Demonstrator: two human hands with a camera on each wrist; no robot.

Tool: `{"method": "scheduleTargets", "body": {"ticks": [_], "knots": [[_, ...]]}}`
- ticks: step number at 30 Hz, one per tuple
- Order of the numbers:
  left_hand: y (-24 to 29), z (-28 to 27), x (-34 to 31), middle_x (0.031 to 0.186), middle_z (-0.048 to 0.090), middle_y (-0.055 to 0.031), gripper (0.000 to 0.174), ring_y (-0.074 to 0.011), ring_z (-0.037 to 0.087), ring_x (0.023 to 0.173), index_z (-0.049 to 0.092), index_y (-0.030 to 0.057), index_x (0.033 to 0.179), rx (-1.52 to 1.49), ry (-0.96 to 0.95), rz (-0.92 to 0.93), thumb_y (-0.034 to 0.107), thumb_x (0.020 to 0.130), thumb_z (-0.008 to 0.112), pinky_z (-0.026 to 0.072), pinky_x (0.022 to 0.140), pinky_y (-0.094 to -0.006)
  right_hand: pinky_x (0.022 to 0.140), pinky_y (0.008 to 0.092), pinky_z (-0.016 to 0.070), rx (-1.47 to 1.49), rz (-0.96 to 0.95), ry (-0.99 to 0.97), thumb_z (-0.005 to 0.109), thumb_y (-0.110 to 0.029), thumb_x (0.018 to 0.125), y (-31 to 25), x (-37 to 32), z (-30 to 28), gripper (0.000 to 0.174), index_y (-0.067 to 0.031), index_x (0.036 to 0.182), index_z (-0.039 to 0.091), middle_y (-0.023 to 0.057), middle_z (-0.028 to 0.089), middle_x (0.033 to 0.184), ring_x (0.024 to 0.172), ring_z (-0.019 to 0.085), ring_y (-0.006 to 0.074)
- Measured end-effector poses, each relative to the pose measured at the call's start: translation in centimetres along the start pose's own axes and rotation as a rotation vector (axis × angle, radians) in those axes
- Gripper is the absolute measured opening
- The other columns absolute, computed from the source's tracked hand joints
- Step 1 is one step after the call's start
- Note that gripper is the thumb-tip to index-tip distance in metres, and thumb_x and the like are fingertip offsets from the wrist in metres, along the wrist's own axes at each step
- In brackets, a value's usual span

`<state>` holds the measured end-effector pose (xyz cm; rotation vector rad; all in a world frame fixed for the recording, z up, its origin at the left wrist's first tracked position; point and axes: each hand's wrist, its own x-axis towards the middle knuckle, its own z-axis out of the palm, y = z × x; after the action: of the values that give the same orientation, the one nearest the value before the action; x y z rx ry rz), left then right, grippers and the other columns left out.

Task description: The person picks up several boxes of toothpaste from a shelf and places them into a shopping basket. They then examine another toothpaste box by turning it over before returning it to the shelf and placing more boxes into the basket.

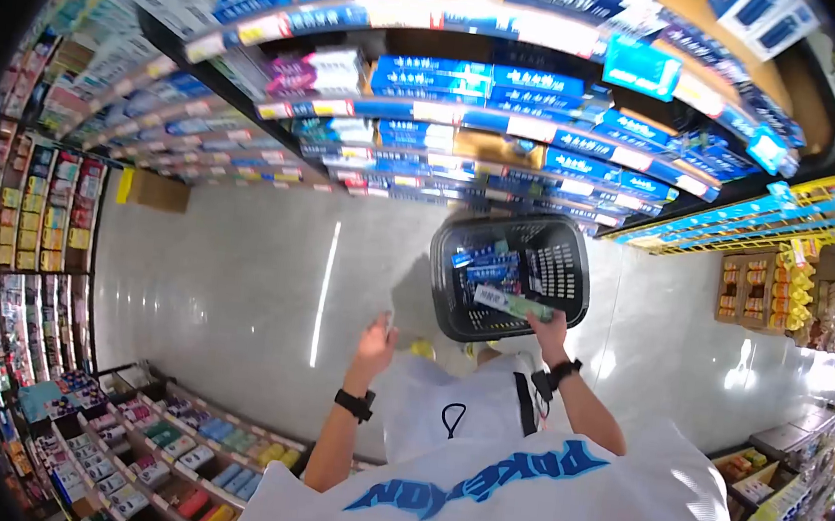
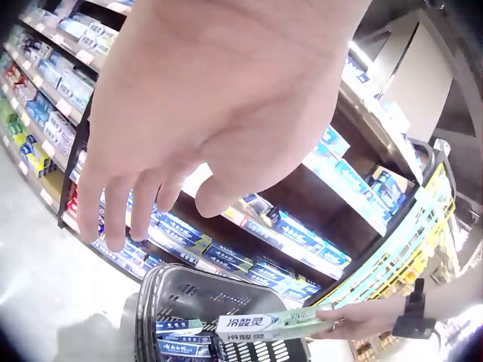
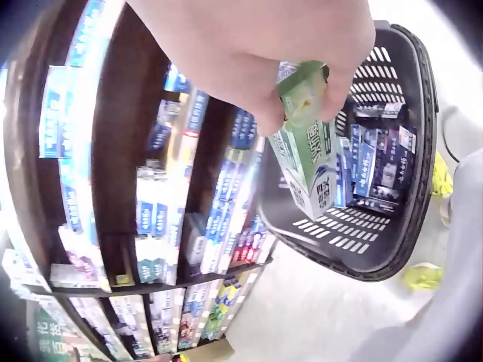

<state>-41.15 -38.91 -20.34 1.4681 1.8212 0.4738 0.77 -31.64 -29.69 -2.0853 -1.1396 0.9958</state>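
My right hand (image 1: 550, 336) grips one end of a green and white toothpaste box (image 3: 308, 154), thumb and fingers on its two sides. The box overlaps the dark shopping basket (image 1: 442, 283) in the head view. Inside the basket lie several blue and dark toothpaste boxes (image 3: 370, 162). To the basket's left, my left hand (image 1: 375, 345) hangs in the air with nothing in it. Its fingers are loosely bent in the left wrist view, pointing down past the shelf fronts.
Ahead rise shelves of blue toothpaste boxes (image 1: 435, 79) with price strips along their edges. A yellow wire rack (image 1: 742, 227) stands to the right. Low bins of packaged goods (image 1: 169, 443) sit behind me on the left. Grey shiny floor (image 1: 235, 273) stretches between them.
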Motion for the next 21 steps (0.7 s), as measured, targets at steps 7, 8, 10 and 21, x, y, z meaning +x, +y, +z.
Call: {"method": "scheduleTargets", "body": {"ticks": [7,8,10,21], "knots": [[8.7,-6.5,-7.0,0.124,0.066,-0.0269,0.054,-0.039,0.066,0.113,0.049,0.0001,0.144,-0.08,-0.166,-0.078,0.031,0.1,0.059,0.051,0.098,-0.0441,0.08,0.0277,0.0575,0.453,-0.014,-0.201,0.078,-0.014,0.09,-13.5,-14.6,-11.1,0.044,0.0064,0.124,0.058,0.0102,0.068,0.109,0.094,0.067,0.0147],[9.5,-6.9,-7.3,0.121,0.068,-0.0251,0.054,-0.0363,0.068,0.108,0.049,0.0001,0.144,-0.131,-0.151,-0.059,0.03,0.1,0.058,0.0518,0.095,-0.0425,0.081,0.0284,0.0585,0.557,-0.012,-0.239,0.076,-0.013,0.092,-15.5,-16.7,-12.4,0.045,0.0068,0.127,0.057,0.0106,0.068,0.111,0.095,0.067,0.0149],[10.8,-7.0,-8.9,0.113,0.07,-0.0215,0.052,-0.0308,0.07,0.1,0.048,0.0002,0.145,-0.24,-0.133,-0.042,0.027,0.101,0.057,0.0533,0.09,-0.0392,0.084,0.0304,0.0598,0.659,-0.027,-0.317,0.072,-0.013,0.095,-17.5,-20.6,-14.4,0.044,0.0071,0.131,0.056,0.0106,0.066,0.115,0.1,0.067,0.0158],[18.3,-10.1,-10.6,0.112,0.069,-0.0083,0.041,-0.0161,0.068,0.096,0.053,0.0014,0.141,-0.702,-0.345,0.183,0.011,0.101,0.059,0.0573,0.08,-0.0296,0.091,0.0314,0.0593,0.713,-0.113,-0.296,0.063,-0.017,0.102,-20.8,-28.4,-20.2,0.037,0.0002,0.133,0.058,0.004,0.069,0.121,0.109,0.065,0.0116]]}}
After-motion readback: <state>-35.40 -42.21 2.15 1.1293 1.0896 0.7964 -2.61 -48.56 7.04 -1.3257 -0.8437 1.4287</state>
